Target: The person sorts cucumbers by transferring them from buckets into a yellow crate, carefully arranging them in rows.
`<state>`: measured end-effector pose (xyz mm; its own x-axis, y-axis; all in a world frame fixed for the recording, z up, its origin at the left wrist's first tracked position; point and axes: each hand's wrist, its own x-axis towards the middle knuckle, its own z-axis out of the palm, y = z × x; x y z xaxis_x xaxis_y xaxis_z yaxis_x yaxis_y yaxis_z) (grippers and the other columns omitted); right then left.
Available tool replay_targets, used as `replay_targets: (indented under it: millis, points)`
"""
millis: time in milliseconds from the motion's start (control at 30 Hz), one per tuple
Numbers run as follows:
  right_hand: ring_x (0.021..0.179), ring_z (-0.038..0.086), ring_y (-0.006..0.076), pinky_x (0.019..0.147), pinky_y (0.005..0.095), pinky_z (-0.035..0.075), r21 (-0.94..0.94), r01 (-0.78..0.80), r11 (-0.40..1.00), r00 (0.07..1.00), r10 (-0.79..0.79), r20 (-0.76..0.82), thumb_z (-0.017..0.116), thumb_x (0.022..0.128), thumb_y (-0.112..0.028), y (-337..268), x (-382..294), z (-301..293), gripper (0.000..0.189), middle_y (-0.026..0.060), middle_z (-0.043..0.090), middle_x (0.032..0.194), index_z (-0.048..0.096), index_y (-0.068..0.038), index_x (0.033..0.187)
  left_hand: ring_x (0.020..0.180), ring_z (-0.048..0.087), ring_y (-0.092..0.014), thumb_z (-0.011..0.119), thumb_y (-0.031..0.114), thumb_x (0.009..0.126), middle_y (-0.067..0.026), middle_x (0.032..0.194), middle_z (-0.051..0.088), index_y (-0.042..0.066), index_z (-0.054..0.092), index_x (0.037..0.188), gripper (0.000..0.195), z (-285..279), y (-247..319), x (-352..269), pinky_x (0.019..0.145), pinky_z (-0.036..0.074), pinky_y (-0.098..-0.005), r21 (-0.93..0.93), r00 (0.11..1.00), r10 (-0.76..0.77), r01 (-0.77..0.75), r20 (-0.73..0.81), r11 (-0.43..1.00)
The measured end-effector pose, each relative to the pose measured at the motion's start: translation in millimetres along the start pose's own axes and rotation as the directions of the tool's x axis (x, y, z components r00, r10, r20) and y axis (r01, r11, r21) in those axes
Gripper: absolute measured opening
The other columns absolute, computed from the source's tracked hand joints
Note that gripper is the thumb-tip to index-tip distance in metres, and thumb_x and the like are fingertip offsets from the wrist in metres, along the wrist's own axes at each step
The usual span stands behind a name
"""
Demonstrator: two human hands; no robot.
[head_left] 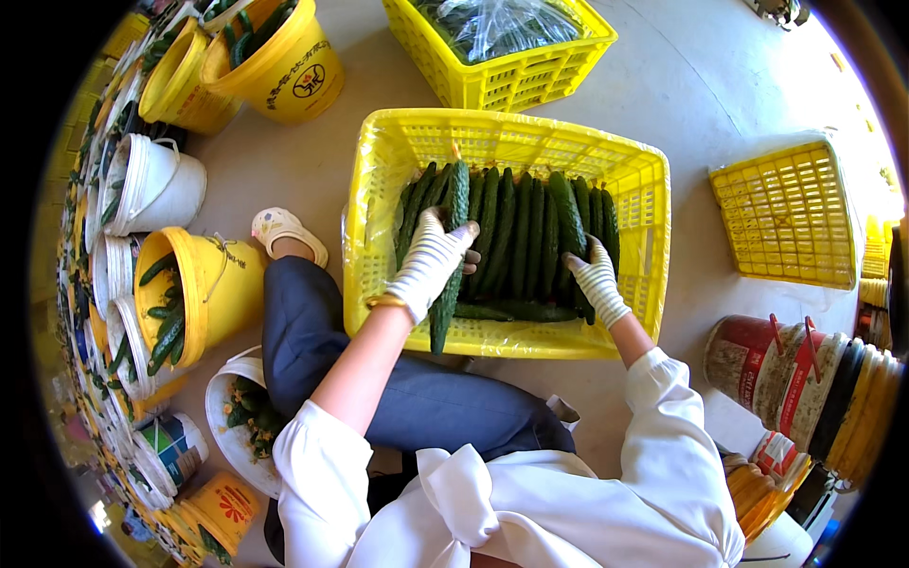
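In front of me stands a yellow plastic crate (508,122) lined with clear film. Cucumbers (525,234) lie side by side in it, with a few crosswise along the near wall. My left hand (435,252), in a striped work glove, grips one long cucumber (458,195) above the left part of the row; its lower end reaches over the crate's near rim. My right hand (595,273), gloved the same way, holds another cucumber (568,209) by its lower part at the right side of the row. The fingertips are partly hidden behind the cucumbers.
Beyond it is a second yellow crate (547,74) with a plastic bag over its contents. Yellow buckets (227,291) and white buckets (167,181) of cucumbers line the left. An upturned-looking yellow crate (785,213) and stacked buckets (774,383) stand at right.
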<state>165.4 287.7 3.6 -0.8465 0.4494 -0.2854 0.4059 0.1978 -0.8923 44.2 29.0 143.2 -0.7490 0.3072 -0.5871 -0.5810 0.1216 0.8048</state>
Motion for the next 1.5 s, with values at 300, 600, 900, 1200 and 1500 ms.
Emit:
replay_targets:
  millis: [300,600,900,1200,1500]
  points:
    - [0.105,0.053,0.0392,0.091,0.0451,0.043,-0.766,-0.192,0.613,0.981,0.094,-0.171,0.066,0.077,-0.027,0,17,-19,0.065,0.0245,0.053,0.114,0.041,0.002,0.130,0.068,0.061,-0.018,0.057,0.018,0.090,-0.0102,0.089,0.059,0.000,0.043,0.122,0.040,58,-105,109,0.057,0.052,-0.0304,0.158,0.990,-0.122,0.110,0.071,0.981]
    - [0.103,0.057,0.0373,0.086,0.0394,0.047,-0.287,-0.018,0.958,0.971,0.086,0.225,0.054,0.085,-0.011,0,28,99,0.041,0.0229,0.061,0.108,0.049,0.000,0.124,0.080,0.061,-0.027,0.054,0.023,0.090,-0.0187,0.097,0.062,-0.002,0.045,0.124,0.043,27,-128,137,0.070,0.049,-0.0353,0.262,0.993,0.004,0.028,-0.122,0.965]
    - [0.111,0.050,0.0375,0.094,0.0361,0.041,-0.216,-0.204,0.955,0.953,0.243,0.178,0.053,0.082,-0.011,12,40,130,0.054,0.0249,0.050,0.120,0.040,0.001,0.133,0.073,0.060,-0.016,0.054,0.018,0.092,-0.0078,0.092,0.061,0.003,0.044,0.126,0.039,29,-117,126,0.063,0.051,-0.0297,0.071,0.998,-0.030,0.034,-0.060,0.997]
    - [0.110,0.053,0.0383,0.094,0.0403,0.045,-0.418,-0.261,0.870,0.963,0.267,-0.045,0.059,0.081,-0.016,-18,34,153,0.051,0.0241,0.054,0.122,0.047,0.001,0.127,0.104,0.055,-0.043,0.056,0.027,0.087,-0.0298,0.110,0.058,-0.002,0.042,0.128,0.053,4,-115,100,0.088,0.045,-0.0430,0.617,0.971,0.158,-0.015,-0.178,0.787]
    - [0.110,0.054,0.0364,0.095,0.0357,0.043,-0.139,-0.046,0.989,0.999,0.044,-0.018,0.055,0.082,-0.006,38,34,158,0.049,0.0222,0.055,0.121,0.047,-0.001,0.129,0.099,0.059,-0.041,0.057,0.023,0.087,-0.0270,0.110,0.060,-0.006,0.040,0.129,0.053,-8,-132,104,0.086,0.046,-0.0418,0.580,0.924,0.317,-0.141,-0.214,0.802]
